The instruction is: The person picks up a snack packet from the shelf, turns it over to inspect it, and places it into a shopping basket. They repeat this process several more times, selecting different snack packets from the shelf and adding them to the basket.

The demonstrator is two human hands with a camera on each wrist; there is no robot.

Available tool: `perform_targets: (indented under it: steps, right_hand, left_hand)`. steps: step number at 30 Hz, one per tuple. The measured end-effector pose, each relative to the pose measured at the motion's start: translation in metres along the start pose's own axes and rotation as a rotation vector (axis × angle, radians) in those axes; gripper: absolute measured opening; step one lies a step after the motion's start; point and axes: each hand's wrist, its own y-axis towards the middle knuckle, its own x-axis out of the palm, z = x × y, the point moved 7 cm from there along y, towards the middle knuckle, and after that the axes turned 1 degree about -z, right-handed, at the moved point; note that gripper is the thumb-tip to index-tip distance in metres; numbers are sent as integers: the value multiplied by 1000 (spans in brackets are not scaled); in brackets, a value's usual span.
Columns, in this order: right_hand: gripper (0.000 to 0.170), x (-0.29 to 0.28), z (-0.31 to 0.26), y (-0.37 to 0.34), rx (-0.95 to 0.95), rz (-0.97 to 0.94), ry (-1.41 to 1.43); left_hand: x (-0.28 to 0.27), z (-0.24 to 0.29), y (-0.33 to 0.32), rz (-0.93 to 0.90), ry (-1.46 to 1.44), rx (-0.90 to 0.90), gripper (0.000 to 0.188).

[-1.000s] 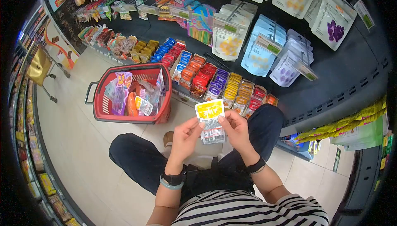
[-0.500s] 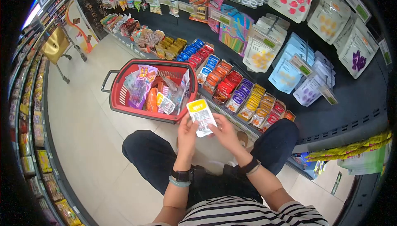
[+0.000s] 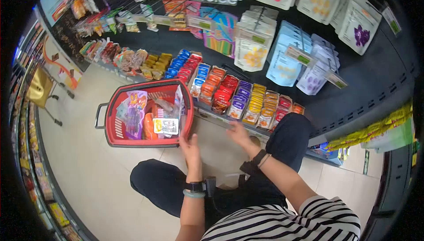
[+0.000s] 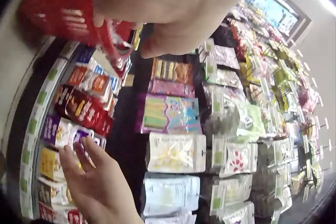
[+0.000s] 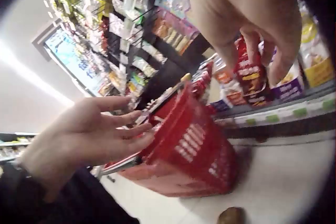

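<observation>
Tiled floor [image 3: 101, 183]: one red shopping basket [image 3: 188, 116]; inside, at its near-right corner, one yellow-and-white snack packet [image 3: 166, 126]. Your left hand [image 3: 191, 149]: empty, beside that corner; your right hand [image 3: 240, 135]: empty, well apart. Likely step: placing, done; next move calls for clearing the rim.

The person [image 3: 287, 181] wears a short-sleeved black-and-white striped top [image 3: 282, 224], dark trousers [image 3: 157, 183], black wristbands [image 3: 194, 187] — and a pale left-wrist bangle [image 3: 194, 194].
</observation>
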Motion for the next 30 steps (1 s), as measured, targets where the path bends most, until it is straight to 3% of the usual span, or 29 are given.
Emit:
perform_targets:
  steps: [2, 4, 5, 6, 8, 11, 16, 20, 22, 24, 25, 27, 28, 29, 30]
  right_hand:
    - [33, -36, 29, 21, 5, 182, -166]
    - [32, -65, 23, 28, -9, 241, -277]
    - [32, -79, 16, 29, -26, 290, -388]
    - [32, -88, 14, 31, -31, 294, -386]
    - [33, -94, 16, 38, 27, 135, -453]
    - [33, -93, 46, 47, -32, 52, -587]
    - [26, -95, 37, 24, -183, 203, -691]
    - [21, -101, 23, 23, -115, 127, -647]
    - [18, -109, -3, 11, -115, 119, -450]
    - [19, -121, -39, -10, -178, 115, -327]
    - [20, -127, -55, -19, -241, 111, -205]
    - [20, -129, -65, -32, -298, 49, -37]
    - [20, -129, -76, -40, -355, -9, 133]
    - [20, -132, -85, -48, -354, -12, 130]
    - [19, -129, -93, -57, -256, -113, 456]
  left_hand:
    - [33, -16, -8, -112, 30, 58, 46]
    - [63, -14, -21, -207, 59, 122, 42]
    - [80, -17, -30, -304, 72, 15, 38]
    - [96, -22, -38, -399, 86, -91, 35]
    - [113, -23, -47, -448, 95, -126, 33]
    - [127, -33, -56, -512, 125, -169, 31]
    - [137, -51, -58, -558, 180, -155, 31]
    - [147, -52, -59, -585, 256, -153, 35]
    - [149, -46, -62, -593, 306, -137, 38]
    - [154, -14, -65, -553, 417, 234, 41]
    - [158, 2, -67, -553, 417, 232, 41]
    - [161, 56, -79, -351, 561, 733, 42]
    - [160, 53, -79, -351, 561, 729, 42]
    - [159, 41, -72, -425, 408, 548, 39]
    - [158, 28, -66, -493, 255, 366, 36]
